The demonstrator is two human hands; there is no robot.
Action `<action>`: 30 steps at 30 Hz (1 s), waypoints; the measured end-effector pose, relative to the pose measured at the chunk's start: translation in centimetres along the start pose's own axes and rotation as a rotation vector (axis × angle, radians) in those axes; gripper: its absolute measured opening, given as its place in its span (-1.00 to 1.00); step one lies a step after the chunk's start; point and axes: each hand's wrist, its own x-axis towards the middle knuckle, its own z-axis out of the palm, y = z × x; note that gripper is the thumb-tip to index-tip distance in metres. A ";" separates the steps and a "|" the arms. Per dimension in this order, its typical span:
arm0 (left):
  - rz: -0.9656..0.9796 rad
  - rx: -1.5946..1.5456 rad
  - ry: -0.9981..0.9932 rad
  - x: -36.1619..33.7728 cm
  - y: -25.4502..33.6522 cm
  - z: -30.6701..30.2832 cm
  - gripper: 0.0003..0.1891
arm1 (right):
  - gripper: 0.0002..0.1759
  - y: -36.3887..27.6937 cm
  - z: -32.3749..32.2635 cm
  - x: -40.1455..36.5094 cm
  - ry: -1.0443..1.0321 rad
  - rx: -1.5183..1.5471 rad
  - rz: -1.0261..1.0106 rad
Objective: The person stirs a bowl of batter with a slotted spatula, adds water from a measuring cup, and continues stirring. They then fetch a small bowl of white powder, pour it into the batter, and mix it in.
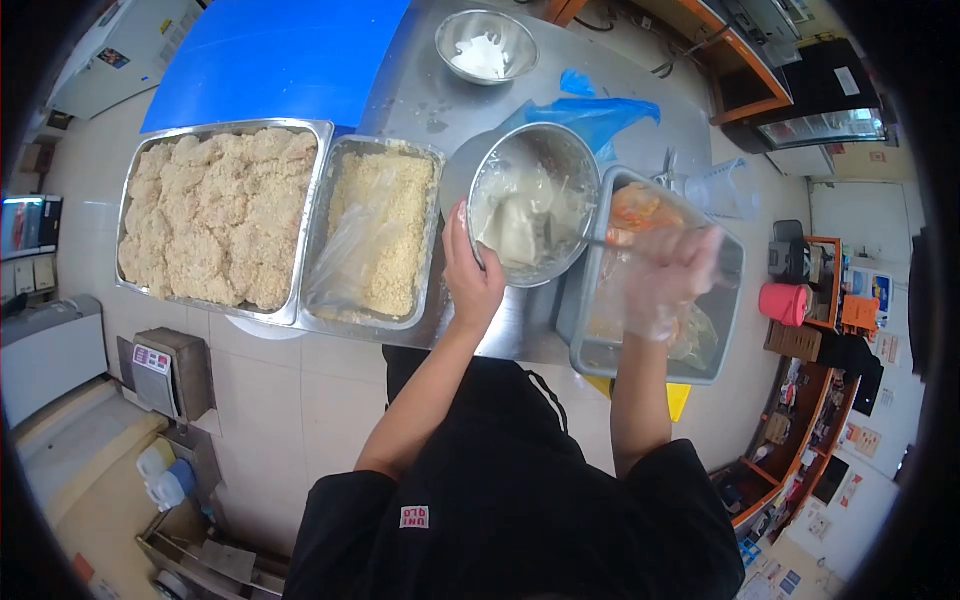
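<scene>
My left hand [470, 275] grips the near left rim of a steel mixing bowl [592, 190], thumb at the rim and fingers round the outside. The bowl is tilted toward me and holds a wet, pale batter [520, 222]. My right hand [665, 280], in a clear plastic glove and smeared by motion, is closed round a thin-handled metal utensil [603, 243]. Its head sits in the batter, too blurred to name. Below this hand stands a grey plastic tub [578, 335] with orange-tinted raw pieces [640, 208] and clear plastic in it.
Left of the bowl are a tray of crumbs [405, 270] with a plastic bag on it and a larger tray of breaded pieces [220, 220]. A small bowl of white powder [482, 58], a blue plastic bag [590, 118] and a clear jug [730, 190] stand farther back.
</scene>
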 end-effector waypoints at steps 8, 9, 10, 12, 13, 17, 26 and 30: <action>-0.014 -0.022 0.007 -0.2 0.5 0.1 -0.38 | -0.40 1.4 -0.2 -0.7 -0.129 -0.016 0.037; -0.011 -0.022 -0.001 -0.1 0.4 0.1 -0.38 | -0.38 0.8 0.3 -0.4 -0.068 -0.006 0.049; -0.011 -0.028 0.009 -0.1 0.4 0.2 -0.38 | -0.37 0.4 1.3 0.6 -0.011 0.007 0.058; -0.017 -0.037 0.028 -0.1 0.3 0.2 -0.38 | -0.36 -0.4 2.5 2.3 0.021 0.021 0.029; -0.020 -0.037 0.027 0.0 0.2 0.1 -0.38 | -0.37 -0.7 2.6 3.1 -0.006 0.022 -0.010; -0.054 -0.055 0.018 -0.1 0.1 0.0 -0.38 | -0.39 1.0 2.3 5.0 -0.057 -0.088 -0.105; -0.180 -0.092 0.024 -0.4 -1.6 0.9 -0.37 | -0.40 1.1 0.1 -1.0 0.240 -0.027 0.125; -0.298 -0.200 -0.058 0.4 -3.3 -0.2 -0.33 | -0.40 2.5 0.6 -6.5 0.314 -0.026 0.101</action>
